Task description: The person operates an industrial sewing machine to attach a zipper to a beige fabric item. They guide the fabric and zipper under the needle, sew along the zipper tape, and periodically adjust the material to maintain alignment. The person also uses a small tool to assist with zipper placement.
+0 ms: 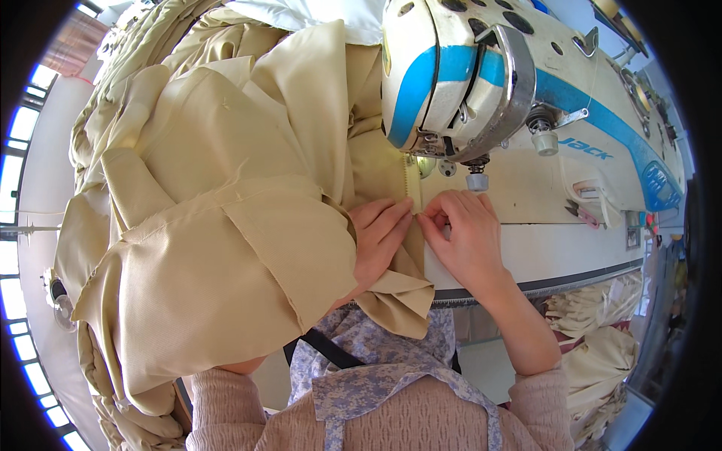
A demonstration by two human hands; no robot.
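Note:
Beige fabric (286,173) lies in large folds over the left side of the sewing table and drapes across my left forearm. My left hand (378,239) rests flat on the fabric, its fingers stretched toward the seam edge. Just to its right, my right hand (465,231) pinches the fabric's edge between thumb and forefinger. From there a narrow pale-yellow strip (411,180) with a toothed edge runs up toward the needle area of a white and blue sewing machine (459,83). The fabric hides part of my left wrist.
A dark measuring tape (541,286) runs along the table's front edge. Small pink-handled snips (583,216) lie right of my right hand, near a white holder (594,188). More beige fabric pieces (598,361) are piled below at the right. Bundled fabric (113,113) stands far left.

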